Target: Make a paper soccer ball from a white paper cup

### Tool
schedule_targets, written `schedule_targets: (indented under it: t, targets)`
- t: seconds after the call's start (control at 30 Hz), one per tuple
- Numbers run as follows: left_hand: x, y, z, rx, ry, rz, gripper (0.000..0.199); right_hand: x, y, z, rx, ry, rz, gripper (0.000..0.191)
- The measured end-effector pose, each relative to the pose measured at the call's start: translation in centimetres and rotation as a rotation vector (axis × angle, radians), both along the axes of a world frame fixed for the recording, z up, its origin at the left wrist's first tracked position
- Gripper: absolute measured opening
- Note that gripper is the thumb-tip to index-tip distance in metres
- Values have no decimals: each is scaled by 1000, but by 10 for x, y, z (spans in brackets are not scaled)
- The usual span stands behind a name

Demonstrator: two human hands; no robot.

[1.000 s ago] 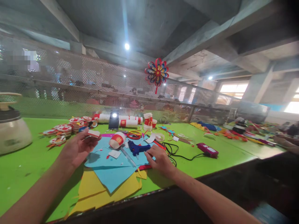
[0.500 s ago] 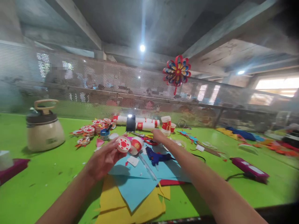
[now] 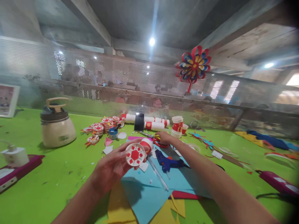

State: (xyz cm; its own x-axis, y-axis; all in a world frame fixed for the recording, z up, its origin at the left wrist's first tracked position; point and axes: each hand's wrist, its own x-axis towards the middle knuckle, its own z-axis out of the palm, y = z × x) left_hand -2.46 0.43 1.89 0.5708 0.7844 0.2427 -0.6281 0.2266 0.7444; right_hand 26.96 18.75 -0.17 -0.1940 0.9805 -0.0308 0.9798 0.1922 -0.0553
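Note:
My left hand (image 3: 112,165) holds up a round white paper-cup piece (image 3: 135,155) by its edge; its face bears a red hexagon ringed by small red shapes. Right behind it lies a red-and-white paper cup (image 3: 147,144), partly covered. My right hand (image 3: 163,138) reaches forward, fingers closed at the handles of scissors (image 3: 146,134), whose metal blades point left. Red handles show under that hand. A blue glue gun (image 3: 167,161) and a clear glue stick (image 3: 157,174) rest on light-blue sheets (image 3: 142,199) below.
Decorated discs (image 3: 98,127) pile up at the back left near a blue jar (image 3: 113,133). Paper-cup tubes (image 3: 155,125), a phone (image 3: 139,122) and stacked cups (image 3: 177,124) line the back. A beige kettle-like jug (image 3: 58,130) stands left; purple power strips (image 3: 277,182) lie at both sides.
The view has turned left and dipped a little. My left hand has turned the disc so its patterned face shows more fully. My right hand has stayed at the scissors.

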Motion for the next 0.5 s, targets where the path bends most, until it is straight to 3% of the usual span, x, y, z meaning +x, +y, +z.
schedule_targets:
  t: [0.5]
  targets:
    - [0, 0, 0, 97, -94, -7, 40, -3, -11, 20, 12, -68, 60, 33]
